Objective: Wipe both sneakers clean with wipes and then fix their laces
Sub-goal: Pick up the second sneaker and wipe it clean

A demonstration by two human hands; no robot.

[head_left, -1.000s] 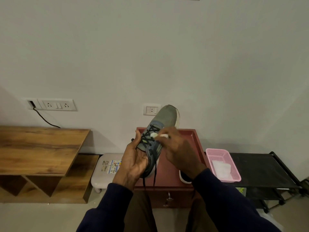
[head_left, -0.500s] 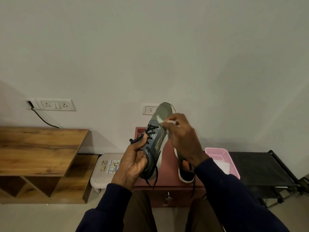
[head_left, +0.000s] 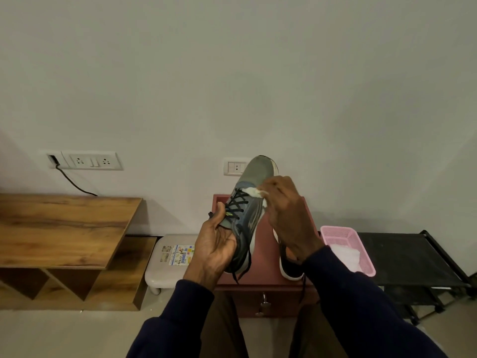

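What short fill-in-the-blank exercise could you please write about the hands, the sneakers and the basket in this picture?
1. The left hand holds up the grey sneaker, whose laces are ____.
2. The right hand presses a white ____ against that sneaker.
3. The spare wipes lie in the ____ basket.
Missing words: black; wipe; pink.

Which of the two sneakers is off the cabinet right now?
The grey sneaker gripped in the left hand, toe up; the right hand presses a white wipe to it. The other sneaker lies on the red cabinet.
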